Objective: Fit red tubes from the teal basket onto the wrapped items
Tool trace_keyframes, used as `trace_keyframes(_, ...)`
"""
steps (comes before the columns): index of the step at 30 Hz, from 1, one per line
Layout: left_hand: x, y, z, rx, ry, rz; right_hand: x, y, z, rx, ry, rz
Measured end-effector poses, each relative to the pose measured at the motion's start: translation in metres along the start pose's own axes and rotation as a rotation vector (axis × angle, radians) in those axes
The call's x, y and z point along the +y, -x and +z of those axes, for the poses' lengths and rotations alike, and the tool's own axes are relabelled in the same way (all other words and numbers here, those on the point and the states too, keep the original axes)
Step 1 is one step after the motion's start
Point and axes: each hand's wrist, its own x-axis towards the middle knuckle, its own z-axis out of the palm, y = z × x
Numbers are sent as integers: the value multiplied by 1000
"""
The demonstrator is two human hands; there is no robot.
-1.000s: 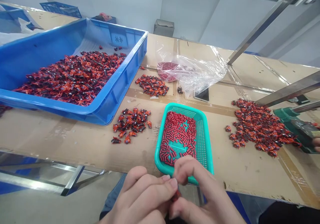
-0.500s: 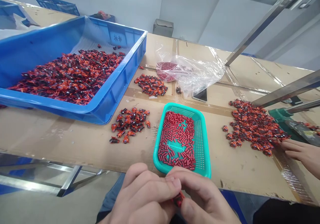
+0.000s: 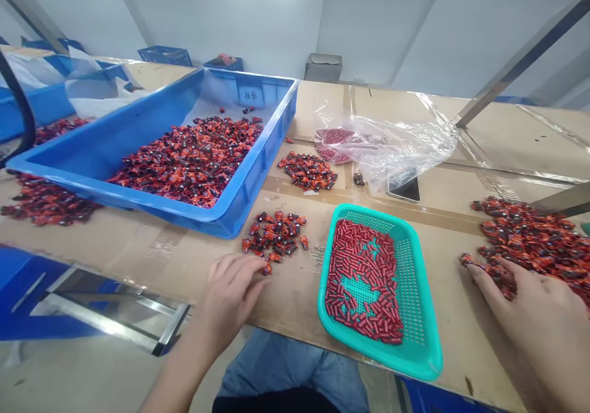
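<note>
My left hand (image 3: 233,293) is at the near edge of a small cluster of orange-and-black parts (image 3: 279,232). Its thumb and forefinger close around one small orange-and-black part (image 3: 266,269). Over on the right, my right hand (image 3: 537,308) reaches palm down into a larger heap of similar parts (image 3: 548,241). Its thumb and fingers are spread, touching parts at the heap's near left edge. Between my hands stands a green mesh basket (image 3: 428,345) with many short dark-red tubes (image 3: 362,278) in it.
A large blue tray (image 3: 221,216) full of such parts stands on the left, with more heaped beside it. Farther back lie another small heap (image 3: 308,171), a clear plastic bag (image 3: 405,139) with red pieces, and a phone (image 3: 404,188). A metal post (image 3: 507,62) rises at right.
My hands were together in front of the basket on one part; now they are apart, left at the small cluster, right at the right-hand heap. Another person's hand at right has left view.
</note>
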Motion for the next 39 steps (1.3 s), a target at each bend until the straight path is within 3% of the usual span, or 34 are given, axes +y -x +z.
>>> trace_keyframes(2,2,-2,6,5,-19,9,-13,-2,0,86,65,-48)
trace_keyframes(4,3,-4,10,26,-12,10,-40,-1,-4,91,23,-128)
trace_keyframes(7,4,-4,10,80,56,0,-93,0,-14,-118,-154,-308)
trace_keyframes(8,6,-4,9,93,115,-26,-111,-1,-17,-268,-272,-370)
trace_keyframes(9,9,-4,7,106,201,-67,-126,-3,-19,-400,-310,-401)
trace_keyframes(11,19,-3,1,155,417,-180,-148,-10,-20,-521,-328,-461)
trace_keyframes(15,42,-4,-10,237,706,-527,-160,-21,-14,-603,-284,-496)
trace_keyframes(19,41,-5,-8,97,910,-812,-157,-20,-4,-638,-291,-505)
trace_keyframes(23,38,-9,-3,10,1155,-930,-157,-15,5,-654,-341,-440)
trace_keyframes(28,64,-10,-4,-84,1146,-768,-155,-16,-8,-604,-510,-317)
trace_keyframes(31,83,-7,-5,39,961,-563,-159,-14,-27,-481,-829,-199)
trace_keyframes(33,92,-7,-6,126,826,-341,-165,-9,-38,-349,-1072,-142)
trace_keyframes(36,98,-9,-7,156,652,-20,-176,-1,-47,-213,-1184,-205)
trace_keyframes(39,102,-14,-11,163,447,137,-184,6,-47,-137,-1091,-301)
